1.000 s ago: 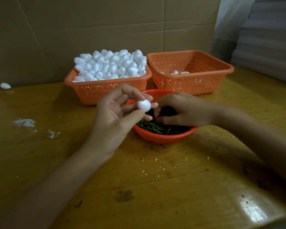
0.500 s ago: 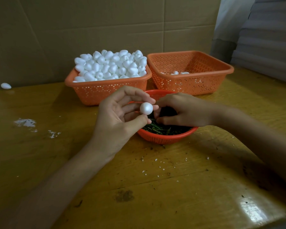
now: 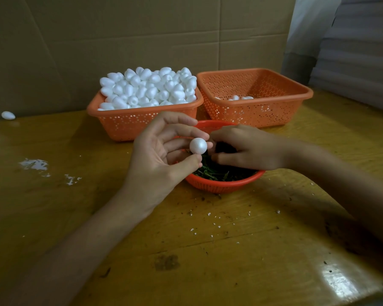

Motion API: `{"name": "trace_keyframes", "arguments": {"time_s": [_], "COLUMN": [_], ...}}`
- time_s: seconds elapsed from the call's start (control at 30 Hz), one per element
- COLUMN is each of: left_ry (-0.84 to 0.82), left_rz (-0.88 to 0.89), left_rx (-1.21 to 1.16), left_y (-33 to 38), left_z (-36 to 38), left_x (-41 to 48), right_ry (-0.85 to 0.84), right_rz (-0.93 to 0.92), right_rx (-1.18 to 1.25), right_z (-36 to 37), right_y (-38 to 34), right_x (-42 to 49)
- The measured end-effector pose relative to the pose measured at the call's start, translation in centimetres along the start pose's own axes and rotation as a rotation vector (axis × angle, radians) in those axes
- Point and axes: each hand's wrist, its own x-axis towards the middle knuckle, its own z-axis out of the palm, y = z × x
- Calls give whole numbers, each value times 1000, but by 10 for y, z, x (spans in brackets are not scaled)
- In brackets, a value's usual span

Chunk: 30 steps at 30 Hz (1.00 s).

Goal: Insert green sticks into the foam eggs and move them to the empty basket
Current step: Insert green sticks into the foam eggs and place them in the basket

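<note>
My left hand (image 3: 161,155) pinches a white foam egg (image 3: 198,145) between thumb and fingertips, just above the left rim of the round red bowl (image 3: 223,186) of green sticks (image 3: 217,173). My right hand (image 3: 248,146) hovers over the bowl with its fingers curled and its fingertips close to the egg. Whether it pinches a stick is hidden. Behind stand an orange basket (image 3: 142,122) heaped with foam eggs (image 3: 150,87) and a second orange basket (image 3: 263,111) with a few eggs (image 3: 239,97) at its bottom.
One loose foam egg (image 3: 8,115) lies at the far left by the cardboard wall (image 3: 142,34). White crumbs and dark bits (image 3: 210,217) are scattered on the wooden table (image 3: 230,250) in front of the bowl. A white smear (image 3: 34,164) marks the table's left side.
My left hand has shifted the egg slightly down and right, closer to my right hand's fingertips. My right hand has stayed over the bowl.
</note>
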Motion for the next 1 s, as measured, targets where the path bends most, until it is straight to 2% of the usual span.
{"name": "trace_keyframes", "arguments": {"time_s": [0.17,0.57,1.0], "left_ry": [1,19,26], "left_rz": [-14,-16,-52], "left_rx": [-2,-7,-20], "left_y": [0,-4,-10], "left_z": [0,-1,-9], "left_x": [0,2,6], "right_ry": [33,121,247], "right_rz": [16,-95,-126], "right_rx": [85,63,85], "right_z": [-1,-1,-3], "right_y": [0,0,-2], "right_x": [-4,-2,-5]}}
